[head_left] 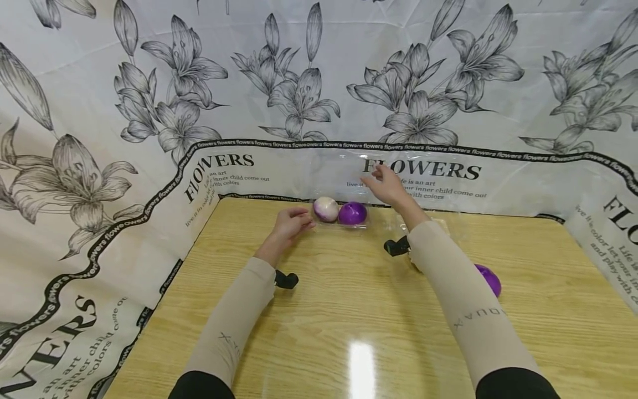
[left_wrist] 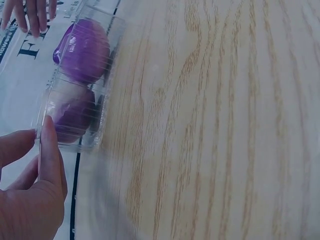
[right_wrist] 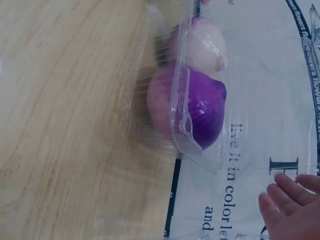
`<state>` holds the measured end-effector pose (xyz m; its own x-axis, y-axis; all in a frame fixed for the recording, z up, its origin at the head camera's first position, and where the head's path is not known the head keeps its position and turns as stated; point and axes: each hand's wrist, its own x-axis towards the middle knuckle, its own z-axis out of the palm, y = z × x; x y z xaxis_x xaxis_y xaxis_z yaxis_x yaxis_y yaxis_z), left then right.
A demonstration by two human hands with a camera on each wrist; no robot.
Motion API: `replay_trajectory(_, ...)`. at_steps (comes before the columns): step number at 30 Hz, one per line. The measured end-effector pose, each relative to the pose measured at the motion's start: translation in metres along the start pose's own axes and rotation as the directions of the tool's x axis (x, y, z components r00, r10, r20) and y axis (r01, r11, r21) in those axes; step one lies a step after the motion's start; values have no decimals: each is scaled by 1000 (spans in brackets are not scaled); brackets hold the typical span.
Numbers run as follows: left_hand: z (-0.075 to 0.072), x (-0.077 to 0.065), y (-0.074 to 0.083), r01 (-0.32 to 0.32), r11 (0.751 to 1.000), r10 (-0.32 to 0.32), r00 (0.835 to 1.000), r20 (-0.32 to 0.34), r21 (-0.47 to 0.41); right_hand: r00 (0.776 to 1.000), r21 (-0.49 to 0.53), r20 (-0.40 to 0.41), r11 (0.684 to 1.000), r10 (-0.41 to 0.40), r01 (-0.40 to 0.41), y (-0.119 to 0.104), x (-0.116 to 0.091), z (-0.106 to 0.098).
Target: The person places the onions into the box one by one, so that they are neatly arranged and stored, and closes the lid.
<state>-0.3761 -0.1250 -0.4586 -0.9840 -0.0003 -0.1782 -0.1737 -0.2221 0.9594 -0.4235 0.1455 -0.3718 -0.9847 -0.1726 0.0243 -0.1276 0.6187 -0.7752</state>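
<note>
A clear plastic box (head_left: 330, 225) stands at the far edge of the counter (head_left: 329, 310), to the left of this edge's middle. Inside are two onions side by side: a white and purple onion (head_left: 326, 209) on the left, and a purple onion (head_left: 353, 213) on the right. The left hand (head_left: 291, 224) pinches the box's left end between thumb and finger. The right hand (head_left: 386, 184) is raised beyond the far edge with loose, open fingers; whether it touches clear plastic, I cannot tell. Another onion (head_left: 488, 280) lies toward the counter's right edge, partly hidden by the right sleeve (head_left: 463, 293).
</note>
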Motion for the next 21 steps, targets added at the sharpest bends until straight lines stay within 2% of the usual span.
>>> replay_trajectory(11,-1,0,2,11,1000,-11,1000,5,-3,998,2,-38,999,-42,42,-3,-18,1)
replay_trajectory(15,0,-2,3,28,1000,-28,1000,3,-1,999,-15,-41,1000,-23,22,-3,-25,3)
replay_trajectory(21,1,-2,3,31,1000,-30,999,12,-5,999,20,-21,999,26,-26,-2,-32,2)
